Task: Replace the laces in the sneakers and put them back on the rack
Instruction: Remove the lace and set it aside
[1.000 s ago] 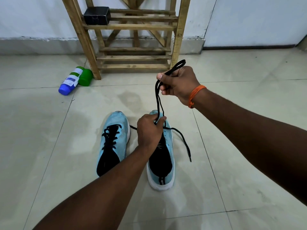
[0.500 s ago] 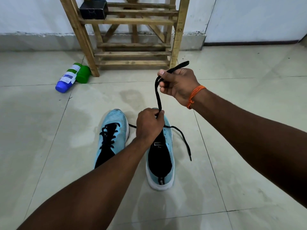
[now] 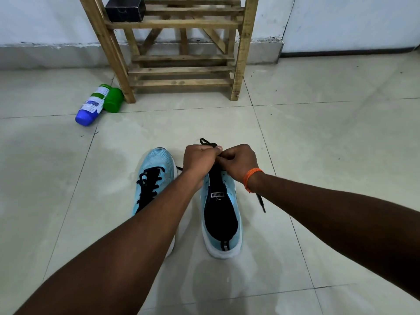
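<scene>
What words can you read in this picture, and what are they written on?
"PUMA": on the tongue tag of the sneaker being laced, seen upside down from the head camera.
Label on the blue-and-green bottle: the print is too small to read.
Nothing else readable shows.

Only the person's two arms are in view, and both are bare from the picture's edge down to the fingers. The left forearm (image 3: 127,235) and the left hand (image 3: 200,161) are uncovered skin. The right forearm (image 3: 329,214) is likewise bare. Round the right wrist, just behind the right hand (image 3: 238,162), sits a thin orange thread band (image 3: 252,176), wound in more than one close strand. It fits snugly against the wrist. A short loose end of the same orange thread hangs from its lower side.
</scene>
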